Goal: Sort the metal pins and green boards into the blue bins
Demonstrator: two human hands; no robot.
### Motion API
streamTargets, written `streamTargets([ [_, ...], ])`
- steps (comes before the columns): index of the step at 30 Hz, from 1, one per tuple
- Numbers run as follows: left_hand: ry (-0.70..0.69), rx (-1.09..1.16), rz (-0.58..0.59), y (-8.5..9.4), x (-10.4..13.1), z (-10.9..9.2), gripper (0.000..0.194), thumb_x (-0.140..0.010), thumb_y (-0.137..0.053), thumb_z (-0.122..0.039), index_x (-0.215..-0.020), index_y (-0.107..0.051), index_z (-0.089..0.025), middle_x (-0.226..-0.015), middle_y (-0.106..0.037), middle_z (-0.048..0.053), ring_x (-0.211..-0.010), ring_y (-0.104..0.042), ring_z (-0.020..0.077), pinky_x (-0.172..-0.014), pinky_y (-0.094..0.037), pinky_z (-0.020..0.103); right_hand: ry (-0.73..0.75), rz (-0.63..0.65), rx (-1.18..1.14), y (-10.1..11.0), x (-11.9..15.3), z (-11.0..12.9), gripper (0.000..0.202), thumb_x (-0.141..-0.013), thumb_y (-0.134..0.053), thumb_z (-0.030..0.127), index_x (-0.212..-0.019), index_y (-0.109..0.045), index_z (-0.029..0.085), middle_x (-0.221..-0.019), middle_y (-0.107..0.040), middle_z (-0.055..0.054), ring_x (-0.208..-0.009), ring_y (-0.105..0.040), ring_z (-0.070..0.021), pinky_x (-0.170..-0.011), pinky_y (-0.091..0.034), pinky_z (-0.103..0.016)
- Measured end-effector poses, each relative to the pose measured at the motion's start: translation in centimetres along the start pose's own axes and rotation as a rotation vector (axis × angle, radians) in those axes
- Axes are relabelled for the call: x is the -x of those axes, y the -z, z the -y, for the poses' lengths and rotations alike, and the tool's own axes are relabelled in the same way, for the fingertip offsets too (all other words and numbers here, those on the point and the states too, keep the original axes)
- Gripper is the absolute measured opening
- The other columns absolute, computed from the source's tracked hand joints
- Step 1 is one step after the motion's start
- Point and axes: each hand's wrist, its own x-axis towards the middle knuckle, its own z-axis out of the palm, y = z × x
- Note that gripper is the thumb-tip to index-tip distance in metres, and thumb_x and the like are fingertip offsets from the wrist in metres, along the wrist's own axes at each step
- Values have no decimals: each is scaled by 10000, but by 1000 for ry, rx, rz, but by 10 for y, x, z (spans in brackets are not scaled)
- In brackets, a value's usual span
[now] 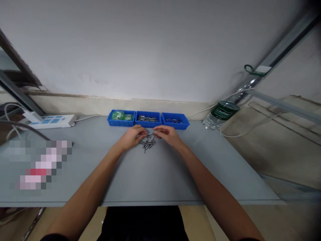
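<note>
"Starting from the near edge, what do you see?"

"Dark clothing (142,224) at the bottom, then two bare forearms reaching over one grey table (160,180). One pixelated pinkish thing (47,164) lies on the left side; I can't make out what it is."

"And between the hands?"

"One small heap of metal pieces (148,144), on the tabletop just in front of the bins. They are thin, dark and shiny, and overlap too much for me to count."

"How open are the hands?"

"The left hand (131,136) is half curled at the heap's left edge, thumb close to the forefinger. I can't tell whether anything is pinched there. The right hand (168,134) is at the upper right of the heap, thumb and fingers bent toward one another, tips near some pieces. Whether they are clamped on one, I can't tell either."

"How many bins?"

"Three, all blue, in a row: the left bin (121,123) with green-and-clear packets, the middle bin (147,124) with many metal pieces, the right bin (175,126) with a few thin ones."

"Beside them?"

"One white power strip (61,121) to the left, one green-labelled bottle (222,112) to the right. Behind everything, one pale wall (150,60)."
</note>
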Motion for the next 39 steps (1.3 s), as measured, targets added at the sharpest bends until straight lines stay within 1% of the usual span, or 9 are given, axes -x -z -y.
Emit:
streamTargets([
  [6, -65, -7, -60, 1, 1, -3, 103, -984, -578, -178, -971, -680, -179, -953, -685, 61, -892, -619, 189, -825, -531, 330, -14, 56, -18, -2, 2, 2, 285, -665, -875, 421, -854, -805, 219, -725, -751, -27, -691, -680, -175, -707, -545, -334],
  [13, -9, 3, -35, 1, 0, -10, 106, -971, -610, -186, -1003, -711, -180, -978, -703, 68, -917, -647, 189, -842, -541, 322, -83, 130, -147, -7, 7, 5, 325, -675, -877, 472, -876, -816, 223, -775, -779, -39, -693, -694, -159, -736, -557, -324],
  [17, 49, -39, 13, 2, 1, -6, 116, -956, -624, -207, -1012, -722, -183, -980, -711, 74, -899, -654, 198, -824, -539, 326, -104, 18, -154, -6, 4, 5, 308, -676, -859, 485, -831, -815, 223, -775, -775, -43, -673, -670, -151, -702, -544, -308],
  [21, 97, -99, 90, 3, 4, 3, 111, -940, -624, -194, -976, -727, -172, -958, -717, 92, -892, -656, 220, -817, -530, 340, -45, -220, -194, 5, -2, 4, 301, -668, -839, 466, -826, -814, 211, -798, -774, -54, -656, -642, -145, -630, -509, -283],
  [24, 122, -128, 158, 2, 5, 9, 82, -911, -646, -174, -919, -727, -172, -918, -716, 90, -860, -652, 224, -792, -515, 333, -20, -446, -243, 15, -5, 2, 313, -675, -811, 414, -916, -814, 215, -952, -799, -64, -670, -653, -136, -611, -505, -269],
  [26, 137, -135, 175, 1, 5, 11, 82, -892, -645, -145, -886, -723, -171, -884, -709, 83, -824, -642, 215, -767, -498, 320, -35, -521, -262, 19, -7, 1, 360, -664, -804, 370, -994, -807, 227, -1101, -792, -67, -709, -685, -140, -615, -517, -266],
  [29, 150, -129, 181, -2, 5, 13, 110, -880, -615, -115, -858, -708, -171, -855, -694, 74, -783, -625, 202, -732, -475, 303, -60, -540, -268, 22, -8, -1, 398, -671, -790, 338, -1058, -792, 244, -1202, -770, -66, -745, -717, -149, -619, -530, -265],
  [35, 135, -165, 192, -2, 6, 13, 149, -903, -532, -122, -837, -655, -175, -867, -658, 84, -820, -605, 222, -747, -473, 323, -59, -521, -245, 19, -8, -1, 345, -689, -793, 371, -1012, -784, 248, -1133, -783, -57, -698, -706, -142, -609, -523, -269],
  [39, 137, -153, 157, 1, 7, 11, 117, -898, -528, -128, -849, -617, -185, -873, -658, 87, -821, -599, 224, -751, -480, 334, -62, -499, -237, 16, -6, 1, 353, -674, -799, 390, -992, -779, 238, -1071, -788, -57, -681, -684, -142, -608, -514, -275],
])
